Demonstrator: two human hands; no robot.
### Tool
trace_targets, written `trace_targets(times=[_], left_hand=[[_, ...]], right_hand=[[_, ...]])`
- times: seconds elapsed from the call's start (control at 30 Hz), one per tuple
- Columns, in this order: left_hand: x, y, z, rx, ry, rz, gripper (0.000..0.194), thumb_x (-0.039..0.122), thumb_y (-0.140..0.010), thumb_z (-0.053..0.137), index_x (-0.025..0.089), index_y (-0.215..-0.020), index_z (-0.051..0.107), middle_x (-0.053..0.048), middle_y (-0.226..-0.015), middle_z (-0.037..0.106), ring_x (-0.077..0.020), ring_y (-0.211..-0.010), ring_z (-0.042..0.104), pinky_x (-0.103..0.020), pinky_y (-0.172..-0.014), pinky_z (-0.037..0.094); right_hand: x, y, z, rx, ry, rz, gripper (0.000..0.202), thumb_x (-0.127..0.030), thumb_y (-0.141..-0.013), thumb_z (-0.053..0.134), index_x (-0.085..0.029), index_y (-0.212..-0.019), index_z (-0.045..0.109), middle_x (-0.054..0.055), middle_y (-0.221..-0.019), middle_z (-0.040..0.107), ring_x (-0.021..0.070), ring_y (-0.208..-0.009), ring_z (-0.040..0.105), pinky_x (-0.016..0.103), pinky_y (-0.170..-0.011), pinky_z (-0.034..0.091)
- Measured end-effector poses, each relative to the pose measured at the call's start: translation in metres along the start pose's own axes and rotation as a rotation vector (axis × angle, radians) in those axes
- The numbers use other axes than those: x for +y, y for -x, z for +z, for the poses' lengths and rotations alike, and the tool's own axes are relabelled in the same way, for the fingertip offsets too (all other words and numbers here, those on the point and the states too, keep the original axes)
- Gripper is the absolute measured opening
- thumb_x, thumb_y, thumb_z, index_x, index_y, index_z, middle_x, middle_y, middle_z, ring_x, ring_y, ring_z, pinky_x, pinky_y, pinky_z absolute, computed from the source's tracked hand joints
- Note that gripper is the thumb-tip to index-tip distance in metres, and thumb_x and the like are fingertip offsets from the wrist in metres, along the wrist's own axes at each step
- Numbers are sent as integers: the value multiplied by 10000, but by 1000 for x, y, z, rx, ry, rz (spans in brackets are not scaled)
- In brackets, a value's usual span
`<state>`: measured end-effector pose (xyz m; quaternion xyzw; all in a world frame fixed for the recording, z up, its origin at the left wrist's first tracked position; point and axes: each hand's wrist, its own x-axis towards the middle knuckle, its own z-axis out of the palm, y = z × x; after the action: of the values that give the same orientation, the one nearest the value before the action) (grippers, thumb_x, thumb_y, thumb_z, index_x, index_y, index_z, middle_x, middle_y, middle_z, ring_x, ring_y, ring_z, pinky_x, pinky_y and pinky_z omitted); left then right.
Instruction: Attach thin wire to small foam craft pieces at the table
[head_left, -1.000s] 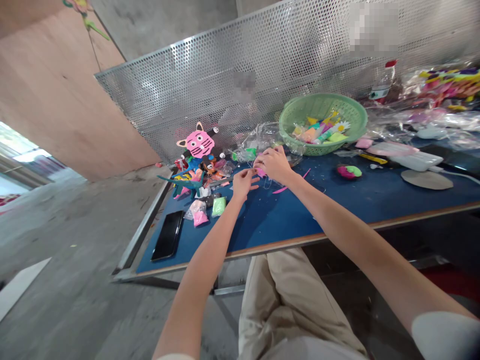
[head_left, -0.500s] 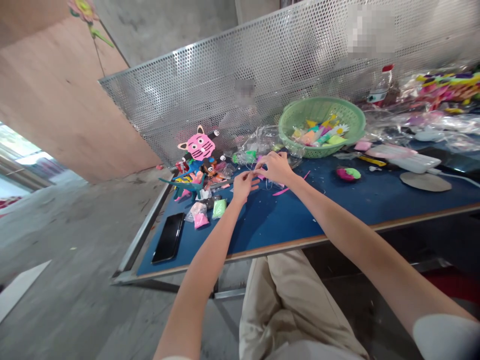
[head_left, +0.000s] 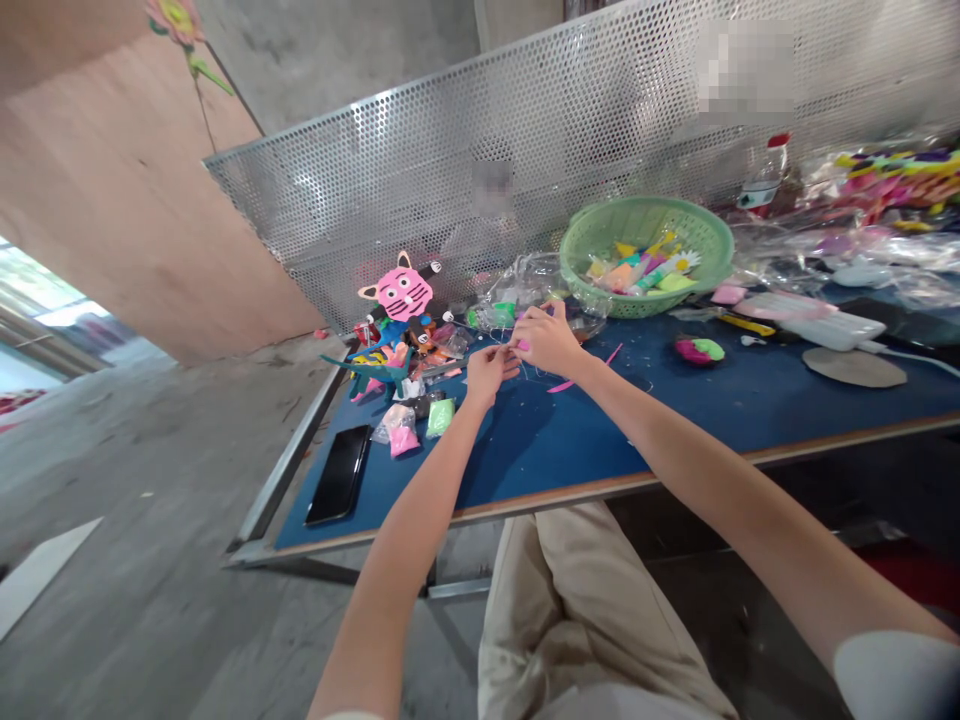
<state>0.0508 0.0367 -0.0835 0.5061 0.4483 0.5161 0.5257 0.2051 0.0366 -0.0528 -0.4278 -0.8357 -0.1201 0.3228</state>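
Over the blue tabletop (head_left: 540, 450), my left hand (head_left: 487, 374) and my right hand (head_left: 547, 338) meet at their fingertips. The left thumb and index finger are pinched together, but whatever lies between them is too small to make out. A bit of pink clay (head_left: 523, 345) shows at the fingers of my right hand, which are closed round it. Thin pale threads or wires lie just below the hands. A magenta strip (head_left: 561, 386) rests on the table close to my right wrist, with another slim strip (head_left: 613, 355) beyond it.
A green basket (head_left: 574, 262) of colourful pieces stands behind my right hand. Left are a pink cat-faced figure (head_left: 405, 291), bagged green clay (head_left: 441, 417), bagged pink clay (head_left: 403, 441) and a phone (head_left: 339, 474). Right are a magenta-green lump (head_left: 699, 349) and a bottle (head_left: 763, 180). A perforated metal panel (head_left: 420, 170) rises behind.
The fingers of my right hand have shifted slightly, and more of the pink clay shows by them. Both hands stay together in the same place. The whole view has shifted slightly.
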Motion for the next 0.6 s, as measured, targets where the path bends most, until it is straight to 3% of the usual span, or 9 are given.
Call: trace_targets(times=[0.17, 0.33, 0.47, 0.6], left_hand=[[0, -2, -3, 3, 78, -32, 131, 242, -854, 696, 121, -802, 697, -45, -726, 693, -154, -701, 718, -403, -868, 607], [1, -4, -8, -4, 126, -46, 110, 219, -817, 704, 119, -772, 692, -47, -705, 701, -178, -727, 725, -414, -895, 581], [3, -5, -10, 27, 149, -43, 97, 206, -826, 668, 121, -786, 694, -39, -696, 701, -158, -699, 703, -379, -868, 578], [10, -2, -12, 56, 135, -14, 117, 237, -842, 650, 135, -848, 705, -50, -774, 722, -159, -745, 704, -355, -832, 570]], right_hand=[[-1, 1, 3, -18, 53, -93, 271, -200, -930, 522, -256, -807, 757, 48, -921, 741, 270, -1034, 546, 538, -1070, 182], [-3, 2, 4, -40, 24, -163, 292, -178, -920, 516, -266, -818, 775, 40, -955, 745, 267, -1056, 526, 545, -1041, 200], [-5, 4, 6, -62, -10, -184, 300, -233, -959, 512, -280, -865, 792, 34, -1102, 737, 271, -1100, 516, 529, -1023, 217], [-2, 5, 5, -29, -9, -138, 284, -286, -988, 513, -328, -1037, 789, 30, -1264, 679, 290, -1188, 470, 522, -1013, 230]])
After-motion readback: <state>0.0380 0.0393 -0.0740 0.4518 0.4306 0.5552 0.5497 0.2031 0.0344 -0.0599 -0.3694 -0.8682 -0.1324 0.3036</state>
